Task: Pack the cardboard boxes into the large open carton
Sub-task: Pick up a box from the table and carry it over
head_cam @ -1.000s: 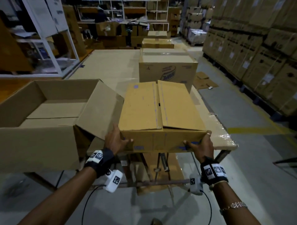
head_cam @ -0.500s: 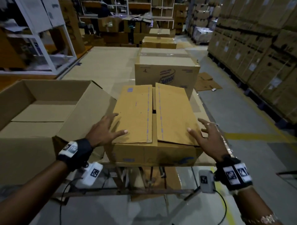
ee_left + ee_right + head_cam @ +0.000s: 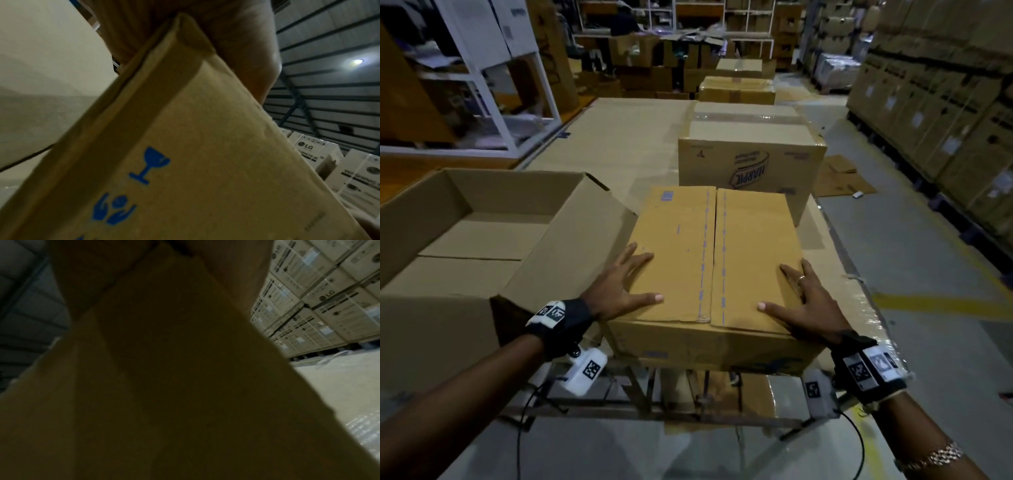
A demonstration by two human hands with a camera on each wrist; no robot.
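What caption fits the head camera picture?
Both hands, left hand and right hand, press flat on a brown box.

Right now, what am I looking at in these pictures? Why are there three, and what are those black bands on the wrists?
There is no machine here, just a person packing boxes in a warehouse. The person wears three cameras. The big picture comes from one on the head, looking down at both hands. The other two come from small cameras strapped to the wrists by those black bands, so they sit very close to the cardboard and look dark and blurry.

The left hand and the right hand lie flat, fingers spread, on top of a brown cardboard box. Nothing is held in a grip; the hands only press on its closed flaps. The box rests on a table wrapped in shiny plastic. Beside it on the left stands the large open carton, where the boxes must go. Behind is a taped box.
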